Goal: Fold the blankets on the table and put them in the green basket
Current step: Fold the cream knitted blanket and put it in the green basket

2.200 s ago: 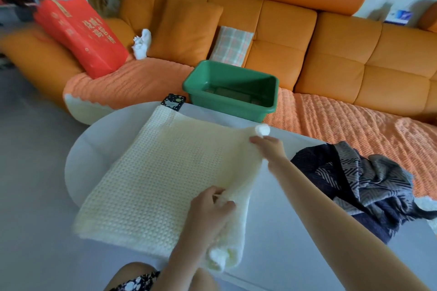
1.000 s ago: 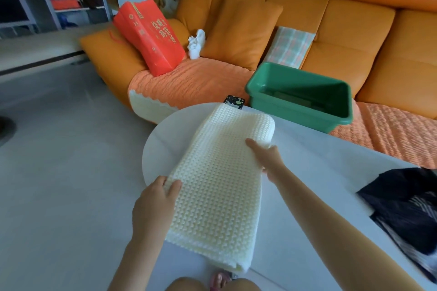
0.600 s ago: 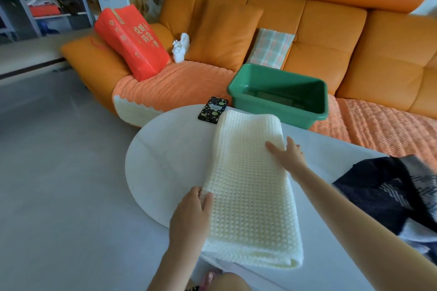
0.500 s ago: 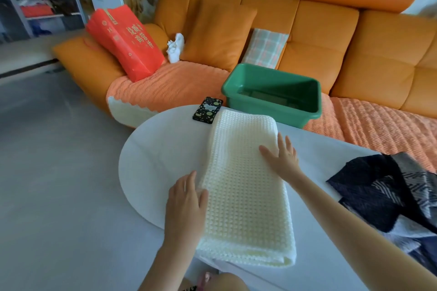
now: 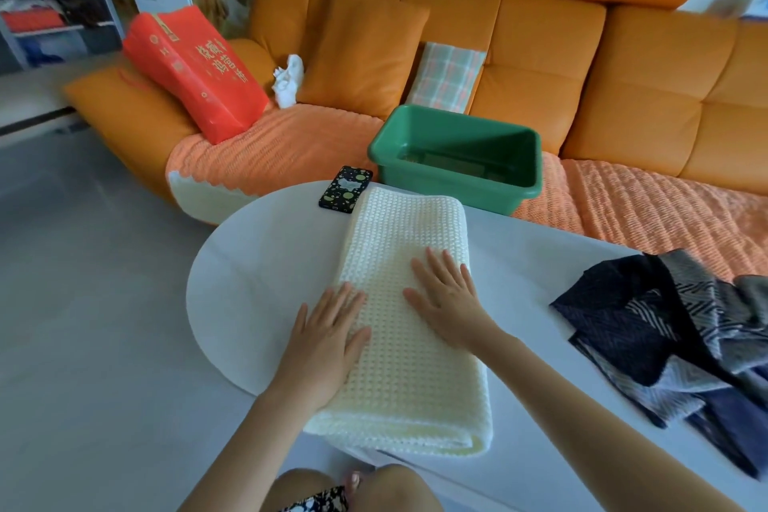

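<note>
A cream waffle-knit blanket (image 5: 409, 229) lies folded into a long strip on the white table (image 5: 257, 274), running from the near edge toward the far edge. My left hand (image 5: 328, 335) rests flat on its left side, fingers spread. My right hand (image 5: 446, 293) presses flat on its middle, fingers spread too. Neither hand grips anything. A dark blue and grey patterned blanket (image 5: 681, 328) lies crumpled at the table's right end. The green basket (image 5: 457, 156) stands on the sofa seat just beyond the cream blanket's far end.
A black patterned phone (image 5: 345, 189) lies on the table at the cream blanket's far left corner. The orange sofa (image 5: 648, 96) carries a red bag (image 5: 195, 69), a plaid cushion (image 5: 446, 77) and a white figure (image 5: 287, 81). Shelves (image 5: 54, 21) stand at far left.
The cream blanket went from a wide sheet to a narrow folded strip. Both hands let go of its edges and now lie flat on top of it.
</note>
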The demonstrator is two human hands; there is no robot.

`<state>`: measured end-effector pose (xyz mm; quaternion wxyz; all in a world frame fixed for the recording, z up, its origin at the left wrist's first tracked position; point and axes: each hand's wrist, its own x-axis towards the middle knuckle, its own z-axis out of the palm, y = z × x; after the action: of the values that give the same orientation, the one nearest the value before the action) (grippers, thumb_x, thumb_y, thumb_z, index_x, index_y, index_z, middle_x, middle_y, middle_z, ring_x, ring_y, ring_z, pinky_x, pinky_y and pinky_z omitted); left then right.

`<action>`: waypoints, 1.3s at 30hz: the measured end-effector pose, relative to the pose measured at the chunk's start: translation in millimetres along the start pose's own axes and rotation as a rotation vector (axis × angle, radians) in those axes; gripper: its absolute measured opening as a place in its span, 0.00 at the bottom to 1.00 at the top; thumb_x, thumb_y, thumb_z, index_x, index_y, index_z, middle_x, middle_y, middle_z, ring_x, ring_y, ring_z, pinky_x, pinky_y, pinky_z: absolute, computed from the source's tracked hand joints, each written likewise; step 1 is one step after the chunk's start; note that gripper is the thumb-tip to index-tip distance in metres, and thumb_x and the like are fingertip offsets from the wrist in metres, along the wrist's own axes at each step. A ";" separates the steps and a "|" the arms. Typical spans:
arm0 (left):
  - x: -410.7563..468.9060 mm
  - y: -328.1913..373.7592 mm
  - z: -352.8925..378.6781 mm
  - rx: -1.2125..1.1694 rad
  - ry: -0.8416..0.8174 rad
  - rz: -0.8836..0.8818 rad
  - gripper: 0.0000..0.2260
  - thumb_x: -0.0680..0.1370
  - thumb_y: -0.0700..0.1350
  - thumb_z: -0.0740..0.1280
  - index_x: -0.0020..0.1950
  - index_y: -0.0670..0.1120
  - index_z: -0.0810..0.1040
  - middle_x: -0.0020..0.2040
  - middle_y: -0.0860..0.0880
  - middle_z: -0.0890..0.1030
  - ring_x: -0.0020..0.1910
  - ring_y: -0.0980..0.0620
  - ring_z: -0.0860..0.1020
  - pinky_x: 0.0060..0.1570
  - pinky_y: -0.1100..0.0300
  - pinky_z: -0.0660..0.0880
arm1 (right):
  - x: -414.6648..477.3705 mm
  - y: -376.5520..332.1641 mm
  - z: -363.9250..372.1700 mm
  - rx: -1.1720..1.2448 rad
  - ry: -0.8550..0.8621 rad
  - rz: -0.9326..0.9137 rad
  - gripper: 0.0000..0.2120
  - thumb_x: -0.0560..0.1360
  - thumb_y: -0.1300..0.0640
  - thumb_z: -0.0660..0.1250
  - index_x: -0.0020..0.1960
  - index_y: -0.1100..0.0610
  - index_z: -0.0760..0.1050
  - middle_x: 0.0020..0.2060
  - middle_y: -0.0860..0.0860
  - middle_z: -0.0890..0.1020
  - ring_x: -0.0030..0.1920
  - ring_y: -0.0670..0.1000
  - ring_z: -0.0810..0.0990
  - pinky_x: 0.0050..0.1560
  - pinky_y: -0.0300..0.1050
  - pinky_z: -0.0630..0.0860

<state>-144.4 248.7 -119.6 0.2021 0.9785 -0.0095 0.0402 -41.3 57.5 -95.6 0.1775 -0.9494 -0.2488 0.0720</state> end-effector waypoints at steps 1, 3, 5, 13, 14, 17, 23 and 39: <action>-1.9 0.0 -2.4 -0.008 0.031 0.051 0.44 0.66 0.72 0.27 0.76 0.55 0.52 0.76 0.57 0.45 0.73 0.60 0.39 0.72 0.54 0.39 | -12.2 -1.3 -4.0 0.035 0.014 -0.038 0.30 0.78 0.38 0.49 0.77 0.48 0.51 0.76 0.47 0.42 0.75 0.46 0.35 0.74 0.48 0.34; -10.8 2.2 -8.7 -0.042 0.094 0.196 0.34 0.75 0.67 0.41 0.71 0.51 0.66 0.75 0.55 0.57 0.74 0.60 0.45 0.73 0.52 0.45 | -49.1 -4.0 -11.9 0.094 0.028 -0.149 0.34 0.73 0.32 0.48 0.75 0.47 0.57 0.76 0.44 0.47 0.74 0.41 0.41 0.74 0.40 0.39; -27.0 5.2 -12.9 -0.110 0.093 0.315 0.27 0.77 0.64 0.48 0.66 0.51 0.73 0.71 0.57 0.66 0.72 0.64 0.53 0.73 0.58 0.49 | -91.6 -2.9 -12.4 0.097 -0.015 -0.257 0.34 0.72 0.30 0.49 0.74 0.45 0.58 0.75 0.39 0.49 0.72 0.37 0.45 0.70 0.30 0.40; -77.5 1.1 -6.6 -0.060 -0.043 0.442 0.36 0.68 0.63 0.68 0.73 0.57 0.61 0.74 0.61 0.57 0.73 0.63 0.53 0.72 0.66 0.44 | -154.1 21.0 31.2 -0.106 0.098 -0.398 0.42 0.70 0.34 0.64 0.76 0.49 0.53 0.75 0.43 0.56 0.76 0.45 0.51 0.74 0.46 0.49; -76.5 -0.2 -4.3 -0.027 -0.044 0.438 0.38 0.66 0.61 0.70 0.73 0.56 0.61 0.73 0.60 0.59 0.72 0.62 0.55 0.72 0.65 0.45 | -152.1 21.1 33.1 -0.083 0.121 -0.379 0.40 0.69 0.35 0.65 0.76 0.48 0.55 0.74 0.42 0.58 0.75 0.44 0.53 0.74 0.46 0.52; -71.8 -2.9 0.1 0.075 -0.014 0.432 0.38 0.64 0.57 0.73 0.71 0.54 0.64 0.71 0.57 0.65 0.69 0.59 0.62 0.72 0.62 0.50 | -147.0 20.7 30.7 -0.088 0.202 -0.367 0.32 0.71 0.38 0.64 0.72 0.47 0.63 0.69 0.42 0.68 0.71 0.43 0.63 0.70 0.44 0.62; -70.8 -5.5 1.7 0.081 0.071 0.503 0.32 0.66 0.52 0.74 0.68 0.51 0.68 0.66 0.53 0.70 0.65 0.57 0.67 0.68 0.61 0.59 | -147.5 22.8 28.7 -0.175 0.249 -0.414 0.29 0.73 0.42 0.64 0.71 0.49 0.64 0.68 0.44 0.71 0.68 0.46 0.68 0.67 0.44 0.68; -69.7 31.7 -53.4 -0.182 0.232 0.483 0.23 0.68 0.41 0.72 0.60 0.54 0.72 0.53 0.60 0.78 0.47 0.64 0.78 0.42 0.70 0.77 | -171.1 6.9 24.4 -0.086 0.377 -0.387 0.40 0.71 0.44 0.69 0.75 0.53 0.54 0.73 0.47 0.59 0.72 0.47 0.60 0.71 0.46 0.62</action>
<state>-218.9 240.9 -64.0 0.2734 0.9145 -0.2230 0.1979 -191.8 -25.9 -112.5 0.1907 -0.8875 -0.3910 -0.1518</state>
